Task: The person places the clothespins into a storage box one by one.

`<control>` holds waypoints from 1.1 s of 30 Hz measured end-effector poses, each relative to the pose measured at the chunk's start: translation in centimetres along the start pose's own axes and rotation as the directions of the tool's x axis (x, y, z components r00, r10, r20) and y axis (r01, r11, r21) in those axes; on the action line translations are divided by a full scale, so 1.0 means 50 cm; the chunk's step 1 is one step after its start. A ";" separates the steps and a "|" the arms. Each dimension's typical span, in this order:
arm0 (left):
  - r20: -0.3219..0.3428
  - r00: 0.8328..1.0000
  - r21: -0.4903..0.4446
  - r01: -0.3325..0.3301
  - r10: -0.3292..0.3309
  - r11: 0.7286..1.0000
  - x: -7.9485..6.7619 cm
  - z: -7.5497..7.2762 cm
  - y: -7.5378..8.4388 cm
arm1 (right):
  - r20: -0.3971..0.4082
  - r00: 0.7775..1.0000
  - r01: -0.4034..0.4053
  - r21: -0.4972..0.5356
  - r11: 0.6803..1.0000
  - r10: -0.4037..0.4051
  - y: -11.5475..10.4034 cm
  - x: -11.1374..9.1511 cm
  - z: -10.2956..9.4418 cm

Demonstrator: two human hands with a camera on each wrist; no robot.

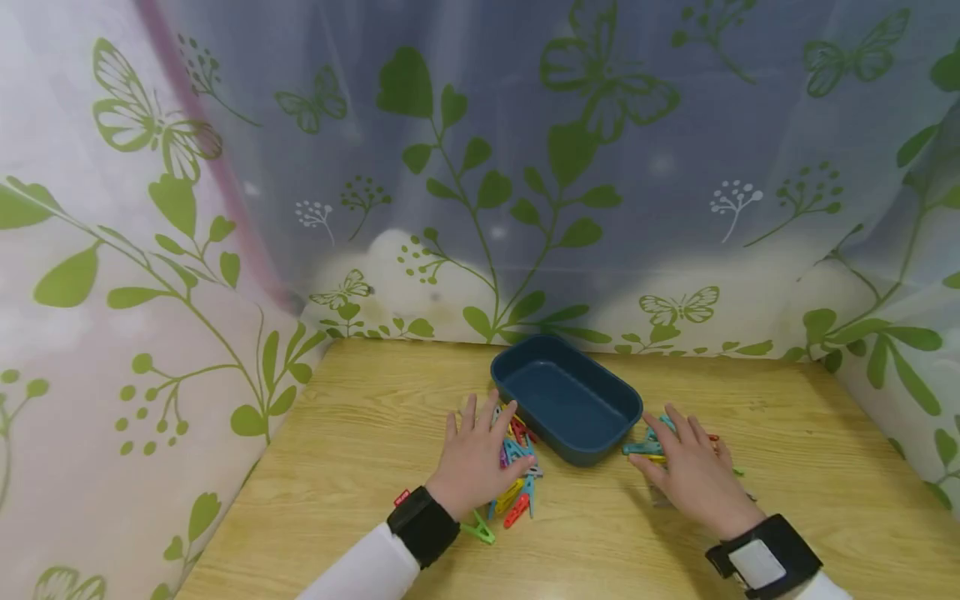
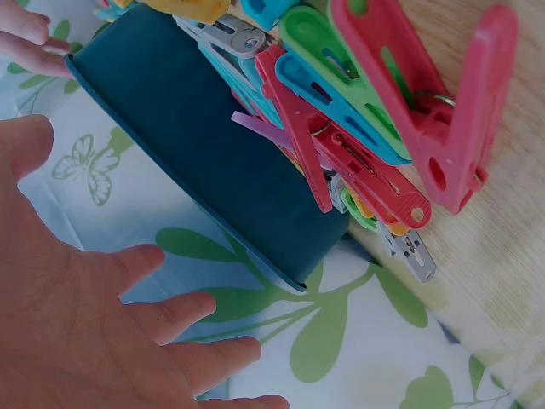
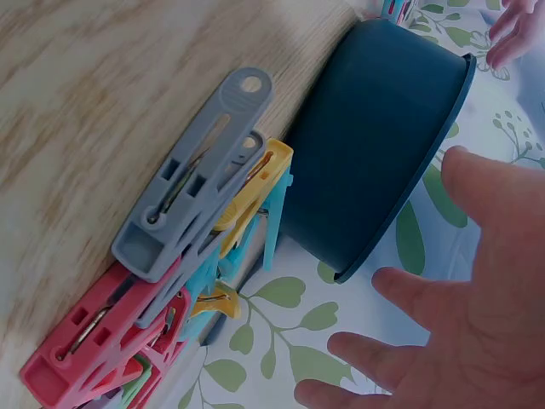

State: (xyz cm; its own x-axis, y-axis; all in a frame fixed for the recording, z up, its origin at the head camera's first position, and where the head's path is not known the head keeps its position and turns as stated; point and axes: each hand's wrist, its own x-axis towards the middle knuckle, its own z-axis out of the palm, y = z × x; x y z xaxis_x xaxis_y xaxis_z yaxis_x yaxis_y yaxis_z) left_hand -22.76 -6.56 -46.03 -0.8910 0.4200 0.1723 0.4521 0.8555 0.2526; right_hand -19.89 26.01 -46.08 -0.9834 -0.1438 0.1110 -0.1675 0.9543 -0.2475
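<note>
My left hand (image 1: 476,458) is spread with its fingers straight above a pile of coloured clothespins (image 1: 516,502) on the table. Palm down, my right hand (image 1: 693,475) hovers with spread fingers above a second pile of clothespins (image 1: 643,448), which it partly hides. Between the hands stands a dark blue rectangular basin (image 1: 577,400), its inside bare. Red, green and blue clothespins (image 2: 375,166) lie against the basin's outer wall in the left wrist view. Grey, yellow and red clothespins (image 3: 192,179) show in the right wrist view. Neither hand holds anything.
The wooden table (image 1: 360,433) reaches back to a hanging curtain (image 1: 480,167) printed with green leaves and butterflies, which also closes off both sides. A green clothespin (image 1: 480,528) lies at the near edge of the left pile. Each wrist wears a black strap (image 1: 424,527).
</note>
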 end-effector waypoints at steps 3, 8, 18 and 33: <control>-0.012 1.000 -0.008 0.017 -0.017 1.000 0.007 0.000 -0.001 | -0.028 1.000 0.013 -0.008 1.000 -0.013 0.002 0.006 0.002; -0.059 0.998 -0.014 0.017 -0.018 1.000 0.019 0.001 0.002 | -0.097 0.995 0.024 0.016 1.000 -0.022 0.000 0.020 0.003; -0.152 0.988 -0.001 -0.006 0.006 1.000 0.045 0.009 0.021 | -0.167 0.985 0.049 0.022 0.999 -0.045 -0.013 0.063 0.010; -0.200 0.979 0.041 -0.023 0.031 0.999 0.069 0.025 0.068 | -0.174 0.984 0.028 0.048 0.998 -0.019 -0.011 0.148 0.008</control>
State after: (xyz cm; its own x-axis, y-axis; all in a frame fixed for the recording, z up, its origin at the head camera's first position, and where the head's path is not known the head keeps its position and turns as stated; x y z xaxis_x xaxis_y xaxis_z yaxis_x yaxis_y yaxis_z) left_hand -24.34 -1.81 -45.76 -0.8503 0.3771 0.3671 0.4704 0.8573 0.2089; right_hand -27.09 24.31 -45.50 -0.9526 -0.1142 0.2820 -0.1981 0.9364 -0.2898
